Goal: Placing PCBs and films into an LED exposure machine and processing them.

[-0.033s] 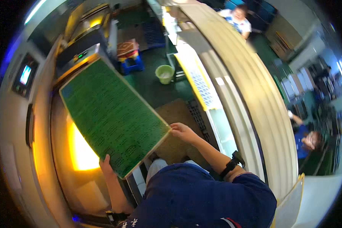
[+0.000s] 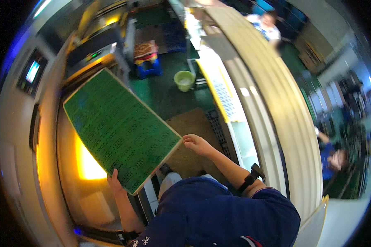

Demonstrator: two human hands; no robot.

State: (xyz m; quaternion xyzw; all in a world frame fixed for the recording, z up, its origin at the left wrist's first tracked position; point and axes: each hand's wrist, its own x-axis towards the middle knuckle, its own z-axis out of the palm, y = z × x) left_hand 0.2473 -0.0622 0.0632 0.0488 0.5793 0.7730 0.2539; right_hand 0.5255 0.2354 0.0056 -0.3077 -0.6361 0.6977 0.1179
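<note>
A large green circuit board panel [image 2: 119, 131], with rows of small dark marks and a pale border, is tilted in front of me on the left. My left hand [image 2: 116, 183] is closed on its near edge, thumb on top and the other fingers hidden beneath. Close by the panel's right corner is my right hand [image 2: 197, 145], its fingers loosely bent and apart. Whether a fingertip still touches that corner is hard to make out. Beneath the panel, a machine bed [image 2: 66, 164] glows bright yellow.
A lit control screen [image 2: 32, 72] is on the machine at left. Beyond are a blue stool [image 2: 149, 68] and a green bucket [image 2: 184, 81]. A long cream ledge [image 2: 272, 99] curves along my right. Two people [image 2: 268, 26] are past it, one far off and one at right.
My right hand has loosened from the panel's corner. The panel has shifted slightly left and down, still in my left hand. The surroundings have moved a little in view.
</note>
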